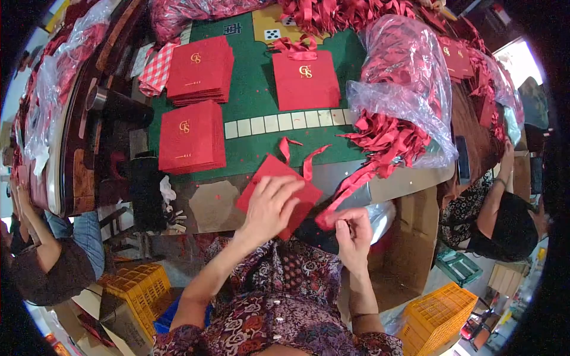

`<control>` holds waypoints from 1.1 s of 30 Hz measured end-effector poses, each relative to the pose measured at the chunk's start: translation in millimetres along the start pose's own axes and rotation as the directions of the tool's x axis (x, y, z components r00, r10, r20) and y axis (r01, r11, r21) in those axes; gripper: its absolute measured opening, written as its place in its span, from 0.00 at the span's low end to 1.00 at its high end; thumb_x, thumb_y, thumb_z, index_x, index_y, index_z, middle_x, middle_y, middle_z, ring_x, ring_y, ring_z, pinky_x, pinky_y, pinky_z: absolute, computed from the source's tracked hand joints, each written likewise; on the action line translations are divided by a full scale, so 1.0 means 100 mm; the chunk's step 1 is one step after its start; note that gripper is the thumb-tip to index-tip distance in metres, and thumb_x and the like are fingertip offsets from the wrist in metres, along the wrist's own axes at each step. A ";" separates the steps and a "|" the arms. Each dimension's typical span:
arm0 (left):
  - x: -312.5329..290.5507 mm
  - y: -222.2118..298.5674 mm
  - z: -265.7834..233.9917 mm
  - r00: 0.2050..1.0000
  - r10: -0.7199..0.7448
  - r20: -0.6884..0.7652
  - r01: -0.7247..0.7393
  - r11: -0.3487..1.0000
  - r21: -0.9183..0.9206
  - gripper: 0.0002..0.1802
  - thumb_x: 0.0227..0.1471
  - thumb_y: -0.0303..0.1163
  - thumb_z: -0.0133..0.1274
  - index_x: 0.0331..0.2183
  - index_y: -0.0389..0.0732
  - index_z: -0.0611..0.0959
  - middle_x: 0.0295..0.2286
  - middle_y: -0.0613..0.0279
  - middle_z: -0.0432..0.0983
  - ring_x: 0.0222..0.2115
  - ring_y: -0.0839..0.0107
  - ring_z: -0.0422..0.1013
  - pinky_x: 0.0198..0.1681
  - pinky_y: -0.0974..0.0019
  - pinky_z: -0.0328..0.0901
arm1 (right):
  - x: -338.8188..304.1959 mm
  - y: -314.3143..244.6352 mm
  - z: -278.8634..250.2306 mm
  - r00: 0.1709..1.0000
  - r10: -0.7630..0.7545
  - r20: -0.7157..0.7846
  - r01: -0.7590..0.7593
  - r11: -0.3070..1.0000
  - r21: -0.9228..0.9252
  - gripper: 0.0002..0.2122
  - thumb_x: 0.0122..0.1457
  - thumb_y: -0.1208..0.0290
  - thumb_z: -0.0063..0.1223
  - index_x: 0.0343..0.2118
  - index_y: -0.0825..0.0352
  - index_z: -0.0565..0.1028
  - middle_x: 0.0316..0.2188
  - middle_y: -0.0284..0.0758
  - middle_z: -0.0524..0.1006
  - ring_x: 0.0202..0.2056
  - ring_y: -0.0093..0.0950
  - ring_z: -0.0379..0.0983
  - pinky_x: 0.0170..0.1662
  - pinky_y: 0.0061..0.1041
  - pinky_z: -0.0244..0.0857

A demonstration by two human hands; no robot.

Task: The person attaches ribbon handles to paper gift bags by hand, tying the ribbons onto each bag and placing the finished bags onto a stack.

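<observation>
My left hand (272, 204) lies across a small red paper bag (301, 200) at the table's near edge, its fingers stretched out over the bag's surface. The bag is turned cornerwise, and a red ribbon with two loose ends (309, 163) sticks out past its far side. To the right, my right hand (354, 232) pinches the end of a red ribbon (347, 191). This ribbon runs back toward a heap of red ribbons (389, 139) spilling from a clear plastic bag (409, 71).
Two stacks of red bags (199, 68) stand at the left on the green table (252, 89). Another bag stack (306, 86), topped with ribbon, sits centre back. A dark cup (116, 107) is at left. People work on both sides; yellow crates (436, 317) stand below.
</observation>
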State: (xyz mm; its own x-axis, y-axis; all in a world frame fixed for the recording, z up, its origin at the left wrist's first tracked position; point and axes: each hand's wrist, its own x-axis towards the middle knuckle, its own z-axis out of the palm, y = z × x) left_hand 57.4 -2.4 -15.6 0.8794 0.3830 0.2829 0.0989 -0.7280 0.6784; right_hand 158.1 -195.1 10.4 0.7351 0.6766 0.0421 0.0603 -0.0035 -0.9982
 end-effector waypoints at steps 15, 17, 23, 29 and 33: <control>0.11 -0.14 -0.05 0.994 -0.098 0.047 0.086 0.971 0.223 0.24 0.42 0.33 0.66 0.44 0.47 0.80 0.40 0.62 0.72 0.46 0.58 0.63 0.49 0.52 0.58 | 0.44 0.33 0.44 0.996 0.023 -0.081 -0.051 0.930 -0.364 0.05 0.58 0.78 0.59 0.36 0.70 0.76 0.31 0.40 0.79 0.33 0.31 0.79 0.38 0.28 0.71; 0.12 -0.14 -0.04 0.991 -0.119 0.063 0.104 0.975 0.195 0.23 0.42 0.33 0.66 0.44 0.47 0.80 0.39 0.63 0.72 0.46 0.58 0.64 0.49 0.52 0.57 | 0.49 0.34 0.49 0.993 0.063 -0.100 -0.093 0.938 -0.335 0.05 0.57 0.78 0.60 0.32 0.70 0.73 0.27 0.39 0.79 0.29 0.30 0.78 0.36 0.28 0.71; 0.09 -0.11 -0.05 0.985 -0.164 0.060 0.153 0.976 0.156 0.21 0.43 0.31 0.65 0.42 0.47 0.80 0.37 0.64 0.73 0.44 0.58 0.64 0.49 0.53 0.55 | 0.52 0.40 0.58 0.993 0.010 -0.116 -0.054 0.922 -0.384 0.06 0.57 0.79 0.61 0.31 0.70 0.73 0.23 0.32 0.77 0.25 0.19 0.74 0.32 0.22 0.70; 0.06 0.01 0.04 0.989 -0.148 -0.004 0.147 0.974 0.172 0.15 0.47 0.25 0.59 0.40 0.46 0.81 0.34 0.64 0.72 0.41 0.60 0.64 0.48 0.53 0.54 | 0.50 0.36 0.63 0.976 -0.188 -0.113 0.091 0.816 -0.571 0.05 0.53 0.82 0.61 0.30 0.69 0.74 0.25 0.36 0.77 0.24 0.27 0.75 0.29 0.26 0.68; 0.05 0.07 0.04 0.987 -0.151 -0.045 0.157 0.972 0.177 0.15 0.46 0.25 0.58 0.40 0.47 0.81 0.33 0.64 0.73 0.40 0.60 0.65 0.47 0.54 0.54 | 0.52 0.31 0.65 0.967 -0.238 -0.091 0.136 0.784 -0.605 0.06 0.52 0.82 0.62 0.31 0.69 0.74 0.26 0.37 0.78 0.25 0.31 0.76 0.30 0.28 0.69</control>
State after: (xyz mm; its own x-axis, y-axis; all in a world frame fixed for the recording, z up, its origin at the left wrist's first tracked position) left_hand 64.6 -7.6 -11.8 0.8323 0.5141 0.2073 0.3163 -0.7477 0.5839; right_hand 154.3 -112.6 -20.9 0.7579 0.5881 0.2824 0.5561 -0.3561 -0.7510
